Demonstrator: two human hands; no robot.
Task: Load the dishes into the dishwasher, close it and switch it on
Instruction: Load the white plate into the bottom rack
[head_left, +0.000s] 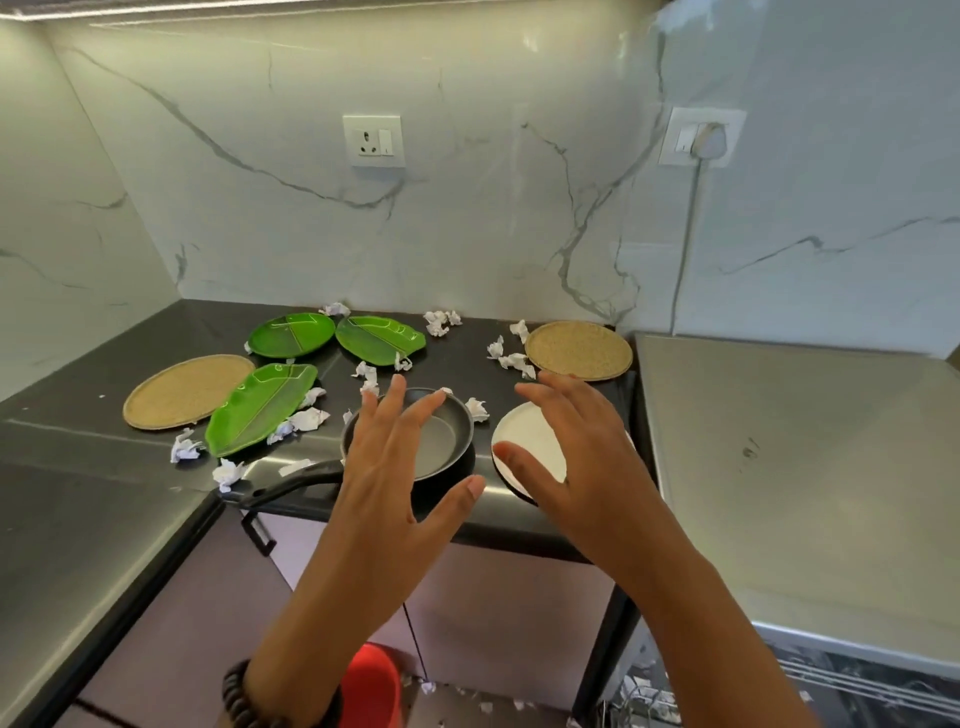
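Covering part of the frying pan (441, 441) and white plate (530, 441) on the bench (104, 467), both hands hovered. Left hand (395, 467) and right hand (587, 457) had fingers spread, grasping nothing.

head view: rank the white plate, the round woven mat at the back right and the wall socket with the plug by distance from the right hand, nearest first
1. white plate, directly under the right hand.
2. round woven mat, just beyond the fingertips, back right of the counter.
3. plugged wall socket, high on the right wall.

Below my hands, centre frame, the frying pan (436, 441) looks matt dark metal. The leaf plates (262, 405) at left are glossy green; the round mats (579, 349) look coarsely woven; the countertop (78, 493) is polished dark stone.
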